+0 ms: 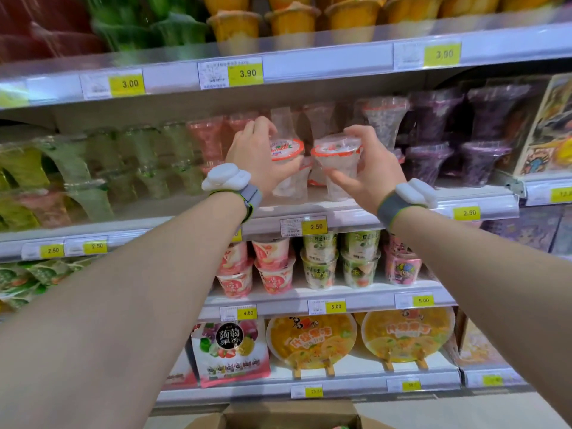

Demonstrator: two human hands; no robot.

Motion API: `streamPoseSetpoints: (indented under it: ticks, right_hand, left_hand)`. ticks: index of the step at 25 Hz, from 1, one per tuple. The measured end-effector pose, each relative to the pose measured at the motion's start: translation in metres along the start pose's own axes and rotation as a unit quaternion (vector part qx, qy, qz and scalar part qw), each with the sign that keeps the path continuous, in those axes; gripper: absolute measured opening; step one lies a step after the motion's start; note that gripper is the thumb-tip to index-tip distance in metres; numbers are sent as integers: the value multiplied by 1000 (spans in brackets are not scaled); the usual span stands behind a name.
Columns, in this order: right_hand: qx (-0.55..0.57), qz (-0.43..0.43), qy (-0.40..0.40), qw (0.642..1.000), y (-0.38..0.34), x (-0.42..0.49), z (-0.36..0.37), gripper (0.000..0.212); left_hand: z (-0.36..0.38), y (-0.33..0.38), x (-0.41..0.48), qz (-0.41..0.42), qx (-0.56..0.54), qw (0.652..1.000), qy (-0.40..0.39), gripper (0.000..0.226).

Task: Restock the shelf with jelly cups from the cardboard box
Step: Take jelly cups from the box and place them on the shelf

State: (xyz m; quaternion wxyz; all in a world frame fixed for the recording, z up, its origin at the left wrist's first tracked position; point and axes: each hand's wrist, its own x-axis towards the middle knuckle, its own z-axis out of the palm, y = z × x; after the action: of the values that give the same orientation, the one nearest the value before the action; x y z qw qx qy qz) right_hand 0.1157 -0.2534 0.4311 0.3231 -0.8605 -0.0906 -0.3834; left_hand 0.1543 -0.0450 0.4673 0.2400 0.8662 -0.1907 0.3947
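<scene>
My left hand [258, 156] grips a clear jelly cup with a red-rimmed lid [286, 150], held over the middle shelf [346, 213]. Just to its right, my right hand [368, 174] holds a second such jelly cup [337, 153], its lid tilted toward me. Both cups hover side by side just above the shelf board, in front of a row of similar clear cups [383, 119]. The cardboard box [291, 414] lies open at the bottom edge of the view, below the lowest shelf; its contents are mostly out of sight.
Green [145, 162] and pink cups [207, 137] fill the same shelf to the left, purple cups [448, 131] to the right. Orange cups [291, 20] stand on the shelf above. Lower shelves hold small tubs [272, 264] and large round packs [312, 339].
</scene>
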Motion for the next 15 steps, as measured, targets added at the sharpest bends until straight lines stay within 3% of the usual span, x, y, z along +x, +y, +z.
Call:
streamPoseSetpoints:
  ticks: [3, 15]
  right_hand:
    - [21, 7, 25, 999, 0, 20, 0, 63]
    - [-2, 43, 52, 998, -12, 68, 11, 56]
  left_hand:
    - [1, 0, 20, -14, 12, 1000, 11, 60]
    - [7, 11, 64, -132, 30, 991, -20, 72]
